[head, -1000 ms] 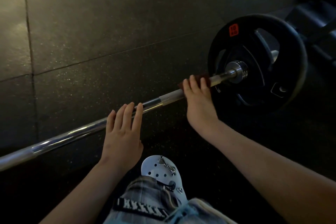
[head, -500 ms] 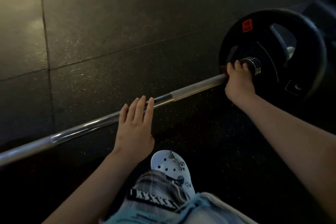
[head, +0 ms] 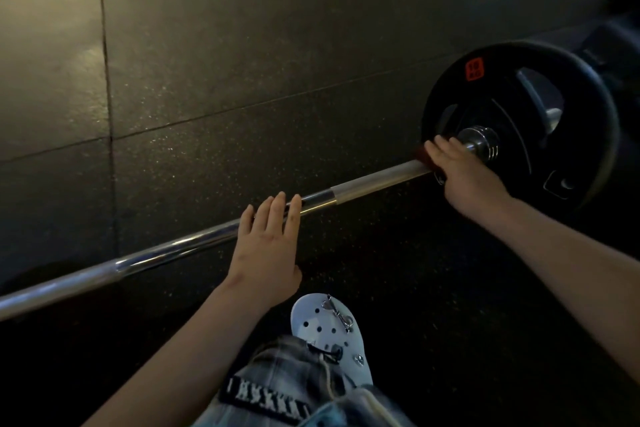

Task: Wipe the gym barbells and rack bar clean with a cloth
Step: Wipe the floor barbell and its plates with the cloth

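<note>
Fingers (head: 446,149) of the right hand (head: 464,177) curl over a dark red cloth (head: 420,155), clamping it round the barbell (head: 374,182) just beside the weight plate (head: 502,90). Farther from the plate, the left hand (head: 266,246) rests straight-fingered on the bar. The bar's long axis runs away from the plate, so the next wipe likely follows it.

You had one readable mark: a red label (head: 473,70) reading "10" over "KG", near the top rim of the weight plate (head: 526,55). Below the plate, your trouser band (head: 263,399) bore white lettering too blurred to read.
</note>
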